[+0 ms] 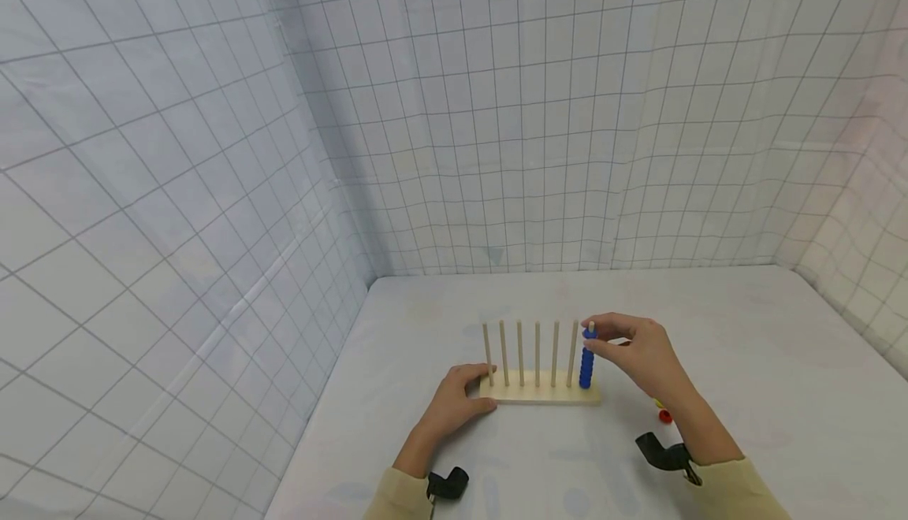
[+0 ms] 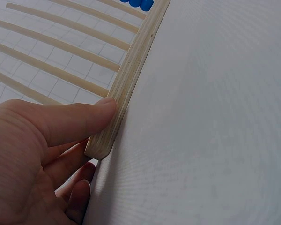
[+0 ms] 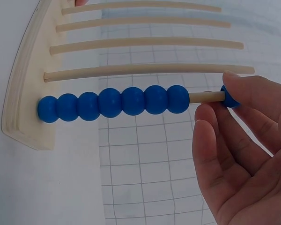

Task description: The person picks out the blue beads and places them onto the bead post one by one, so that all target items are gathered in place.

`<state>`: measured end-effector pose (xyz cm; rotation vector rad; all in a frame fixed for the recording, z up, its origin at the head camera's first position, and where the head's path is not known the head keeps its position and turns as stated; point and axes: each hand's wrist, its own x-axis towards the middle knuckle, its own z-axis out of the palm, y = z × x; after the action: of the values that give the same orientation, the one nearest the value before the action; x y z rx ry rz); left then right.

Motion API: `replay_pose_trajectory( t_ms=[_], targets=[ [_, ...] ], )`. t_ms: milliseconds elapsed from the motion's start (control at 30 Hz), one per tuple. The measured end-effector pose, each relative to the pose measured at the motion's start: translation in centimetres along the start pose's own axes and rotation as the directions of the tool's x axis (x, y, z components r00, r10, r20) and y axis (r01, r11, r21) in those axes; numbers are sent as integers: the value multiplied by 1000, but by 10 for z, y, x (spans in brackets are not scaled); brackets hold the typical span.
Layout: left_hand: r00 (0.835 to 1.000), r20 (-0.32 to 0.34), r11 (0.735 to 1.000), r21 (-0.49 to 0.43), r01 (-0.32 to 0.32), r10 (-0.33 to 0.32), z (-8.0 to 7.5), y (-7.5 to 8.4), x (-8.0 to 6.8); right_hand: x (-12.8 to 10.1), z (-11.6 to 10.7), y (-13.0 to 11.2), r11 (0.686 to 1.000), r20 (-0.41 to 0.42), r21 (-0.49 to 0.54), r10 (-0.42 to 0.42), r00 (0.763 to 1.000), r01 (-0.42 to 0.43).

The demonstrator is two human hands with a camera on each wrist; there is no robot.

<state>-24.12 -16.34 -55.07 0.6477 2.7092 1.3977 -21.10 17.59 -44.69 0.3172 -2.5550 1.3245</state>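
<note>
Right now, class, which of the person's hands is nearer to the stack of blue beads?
Right. The right hand pinches a bead at the top of the peg just above the stack of blue beads; the left hand grips the wooden base at its far end.

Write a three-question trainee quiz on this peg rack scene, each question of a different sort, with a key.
1. True or false: the left hand grips the right end of the wooden rack.
2. Which peg carries the stacked blue beads? A) the leftmost B) a middle one C) the rightmost, as the person sees it
3. Fill in: the right hand pinches one more blue ____ at the top of that peg.

Key
1. False: it holds the left end, thumb on the base edge.
2. C
3. bead
</note>
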Motion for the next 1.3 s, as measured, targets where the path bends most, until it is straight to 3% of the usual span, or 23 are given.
replay_pose_trajectory(
  t_ms=[1300],
  targets=[
    [1000, -7, 1000, -7, 18, -18, 1, 0, -1, -3, 8, 14, 1000, 34, -14, 9, 999, -8]
  ],
)
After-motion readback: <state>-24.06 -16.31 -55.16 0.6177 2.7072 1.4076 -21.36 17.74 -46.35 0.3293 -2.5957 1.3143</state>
